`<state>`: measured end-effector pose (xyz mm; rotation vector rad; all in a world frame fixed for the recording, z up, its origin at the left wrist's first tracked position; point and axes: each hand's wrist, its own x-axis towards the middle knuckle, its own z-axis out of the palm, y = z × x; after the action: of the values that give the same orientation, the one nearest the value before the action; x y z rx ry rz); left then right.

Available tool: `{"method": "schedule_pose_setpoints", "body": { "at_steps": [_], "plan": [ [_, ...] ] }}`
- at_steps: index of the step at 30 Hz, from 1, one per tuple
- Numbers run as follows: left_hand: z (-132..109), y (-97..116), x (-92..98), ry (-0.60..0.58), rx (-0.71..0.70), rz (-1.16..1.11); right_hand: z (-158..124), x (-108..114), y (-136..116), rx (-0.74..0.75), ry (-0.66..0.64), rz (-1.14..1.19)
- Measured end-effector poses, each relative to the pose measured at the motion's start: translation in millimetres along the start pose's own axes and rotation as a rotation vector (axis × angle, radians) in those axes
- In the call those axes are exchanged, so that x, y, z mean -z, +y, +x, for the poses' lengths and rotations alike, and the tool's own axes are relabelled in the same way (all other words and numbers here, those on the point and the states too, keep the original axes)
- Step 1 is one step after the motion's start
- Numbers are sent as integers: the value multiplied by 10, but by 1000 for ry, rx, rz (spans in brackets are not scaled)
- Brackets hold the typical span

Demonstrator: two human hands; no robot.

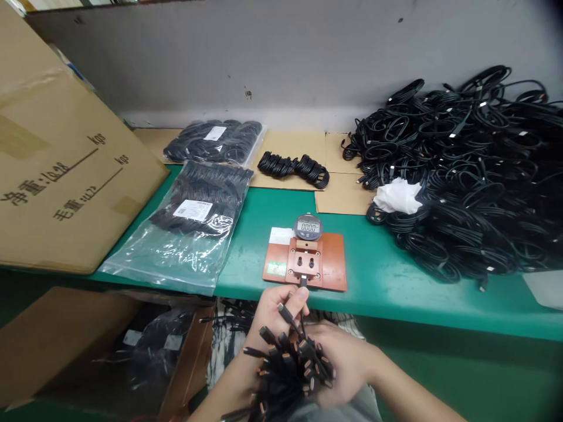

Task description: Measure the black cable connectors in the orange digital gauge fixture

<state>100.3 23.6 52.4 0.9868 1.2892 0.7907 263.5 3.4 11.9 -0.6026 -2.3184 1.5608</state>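
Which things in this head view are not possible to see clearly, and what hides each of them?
Head view:
- Plugs inside the cable bundle: hidden by others and the right hand.
- Plug tip at the fixture, beside the left hand: too small to tell if seated.
- Bag label: too small to read.
- Cable pile: cut off by the right edge.
- Box under the table: dark inside, cut off below.

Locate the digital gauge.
In the head view, the digital gauge stands at the far end of the orange fixture plate, just beyond the left hand.
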Motion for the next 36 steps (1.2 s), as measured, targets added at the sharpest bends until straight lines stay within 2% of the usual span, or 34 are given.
{"method": "schedule_pose_setpoints", "body": {
  "at_steps": [8,18,36],
  "plan": [
    [7,-24,-9,35,32,-24,7,-16,8,-5,7,-4],
    [-14,48,-49,96,81,-34,12,-34,21,-8,24,13],
    [14,47,-69,121,111,-88,34,-6,0,-24,48,57]
  ]
}}
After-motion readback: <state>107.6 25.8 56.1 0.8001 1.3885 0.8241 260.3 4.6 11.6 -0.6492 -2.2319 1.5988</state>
